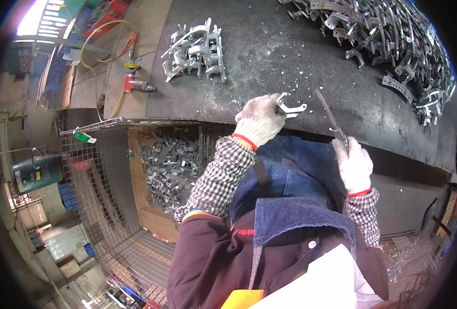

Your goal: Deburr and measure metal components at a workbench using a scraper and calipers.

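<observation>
My left hand (259, 119), in a white knit glove, grips a small silver metal bracket (289, 106) at the near edge of the dark workbench (269, 56). My right hand (354, 166), also gloved, holds a thin dark file (329, 116) by its handle, its tip pointing up and left toward the bracket. File and bracket are a little apart. Small metal chips lie on the bench around the bracket.
A small stack of similar brackets (195, 50) lies at the bench's left. A big heap of brackets (393, 36) fills the far right. Below left, a wire-mesh bin (105, 175) holds several brackets (169, 167). A red air tool (136, 82) with yellow hose lies left.
</observation>
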Motion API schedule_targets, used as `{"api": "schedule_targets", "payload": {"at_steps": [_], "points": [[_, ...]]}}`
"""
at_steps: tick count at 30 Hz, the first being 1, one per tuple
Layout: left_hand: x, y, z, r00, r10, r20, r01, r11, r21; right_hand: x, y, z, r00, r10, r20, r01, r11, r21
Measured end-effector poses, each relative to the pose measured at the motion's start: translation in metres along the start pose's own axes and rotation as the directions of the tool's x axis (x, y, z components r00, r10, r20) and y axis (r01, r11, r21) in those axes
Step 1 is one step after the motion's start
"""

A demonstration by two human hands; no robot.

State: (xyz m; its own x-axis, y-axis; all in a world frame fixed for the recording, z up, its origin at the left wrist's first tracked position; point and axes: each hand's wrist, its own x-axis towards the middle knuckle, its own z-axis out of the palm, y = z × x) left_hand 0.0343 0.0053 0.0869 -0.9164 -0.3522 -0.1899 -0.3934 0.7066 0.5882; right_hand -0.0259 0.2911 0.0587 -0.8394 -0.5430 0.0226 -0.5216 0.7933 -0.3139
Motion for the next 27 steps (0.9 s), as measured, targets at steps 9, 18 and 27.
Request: {"api": "schedule_targets", "payload": {"at_steps": [9, 18, 27], "points": [[-0.002, 0.002, 0.002, 0.999, 0.038, 0.014, -0.039, 0.994, 0.099, 0.015, -0.02, -0.022, 0.554, 0.023, 0.832, -0.748, 0.452, 0.485], [-0.027, -0.028, 0.031, 0.999, 0.039, -0.034, -0.049, 0.926, -0.373, 0.014, -0.035, -0.024, 0.934, 0.189, 0.304, -0.312, 0.847, 0.431], [-0.026, -0.026, 0.047, 0.819, 0.341, -0.462, -0.496, 0.826, -0.269, -0.015, -0.038, -0.04, 0.719, -0.137, 0.681, -0.494, 0.589, 0.64]]}}
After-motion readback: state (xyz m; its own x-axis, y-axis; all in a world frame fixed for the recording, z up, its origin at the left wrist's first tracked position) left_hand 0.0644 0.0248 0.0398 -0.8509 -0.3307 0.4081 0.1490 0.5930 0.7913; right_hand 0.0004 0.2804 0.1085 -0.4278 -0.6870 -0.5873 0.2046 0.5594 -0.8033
